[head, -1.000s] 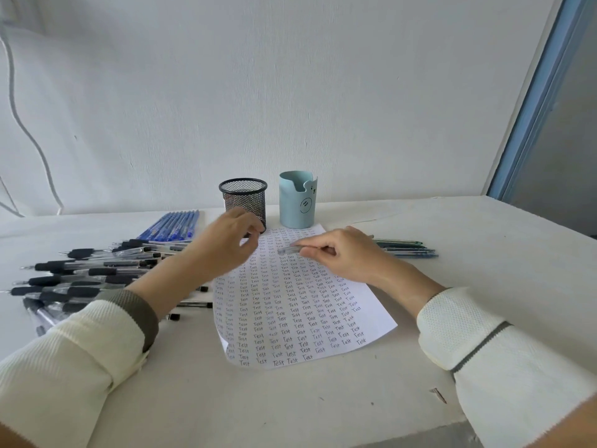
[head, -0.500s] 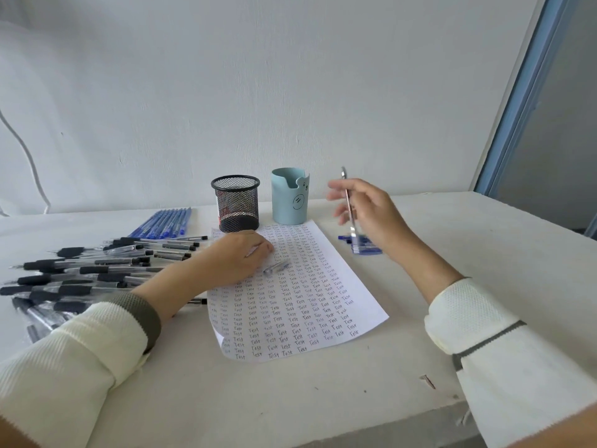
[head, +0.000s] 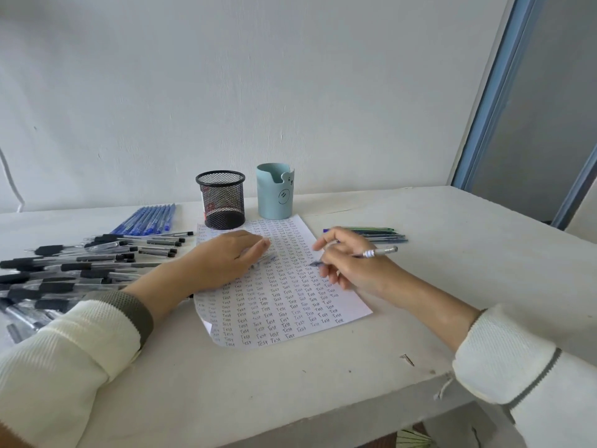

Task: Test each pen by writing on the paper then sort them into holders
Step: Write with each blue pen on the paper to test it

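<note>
A white paper (head: 284, 305) covered in rows of the word "Test" lies mid-table. My right hand (head: 352, 263) grips a clear pen (head: 378, 252) in a writing hold, its tip low over the paper's right side. My left hand (head: 223, 258) rests flat on the paper's upper left, and a clear pen cap (head: 266, 258) lies at its fingertips. Behind the paper stand a black mesh holder (head: 221, 199) and a light blue holder (head: 275, 191).
A pile of black-capped pens (head: 74, 270) covers the table's left. A row of blue pens (head: 147, 218) lies behind it. A few coloured pens (head: 374, 233) lie right of the paper. A small nail (head: 407, 359) lies near the table's front edge (head: 323, 418).
My right hand lifted the pen upright off the paper, then brought it down into a writing hold over the paper's right side. My left hand settled flat on the paper beside the cap.
</note>
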The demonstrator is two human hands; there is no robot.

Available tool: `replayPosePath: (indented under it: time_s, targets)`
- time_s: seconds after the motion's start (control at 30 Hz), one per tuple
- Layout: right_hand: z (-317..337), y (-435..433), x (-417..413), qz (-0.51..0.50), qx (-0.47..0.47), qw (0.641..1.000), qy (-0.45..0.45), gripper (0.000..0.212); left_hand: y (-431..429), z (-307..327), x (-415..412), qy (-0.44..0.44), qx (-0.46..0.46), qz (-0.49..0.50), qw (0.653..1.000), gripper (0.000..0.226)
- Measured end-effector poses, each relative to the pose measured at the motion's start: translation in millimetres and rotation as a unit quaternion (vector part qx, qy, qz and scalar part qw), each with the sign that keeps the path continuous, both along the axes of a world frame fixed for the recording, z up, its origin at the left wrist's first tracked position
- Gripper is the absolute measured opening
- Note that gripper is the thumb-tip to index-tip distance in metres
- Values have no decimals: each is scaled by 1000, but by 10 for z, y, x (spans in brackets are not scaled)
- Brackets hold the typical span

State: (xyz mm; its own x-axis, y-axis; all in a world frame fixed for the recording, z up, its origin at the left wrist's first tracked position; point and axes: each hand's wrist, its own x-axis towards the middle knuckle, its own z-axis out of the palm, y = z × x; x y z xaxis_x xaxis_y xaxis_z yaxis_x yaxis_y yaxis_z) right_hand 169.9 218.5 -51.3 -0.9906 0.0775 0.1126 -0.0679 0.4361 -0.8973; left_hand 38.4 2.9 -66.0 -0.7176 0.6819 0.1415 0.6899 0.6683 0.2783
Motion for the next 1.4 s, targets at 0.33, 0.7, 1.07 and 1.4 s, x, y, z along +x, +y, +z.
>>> replayPosePath:
  time_s: [0.33, 0.7, 1.07, 1.4]
  targets:
    - [-208, 25, 75, -99, 19, 993, 63, 51, -5, -46, -33, 2, -10, -9, 1000, 72]
    - [-209, 12, 97, -88, 32, 993, 78, 49, -8, -61, -46, -2, -10, -8, 1000, 70]
    - [-199, 14, 101, -90, 38, 992, 78, 49, -5, -55, -49, -6, -9, -8, 1000, 71]
    - [-187, 22, 117, -90, 42, 991, 85, 46, -12, -72, -61, -8, 1, -9, 1000, 74]
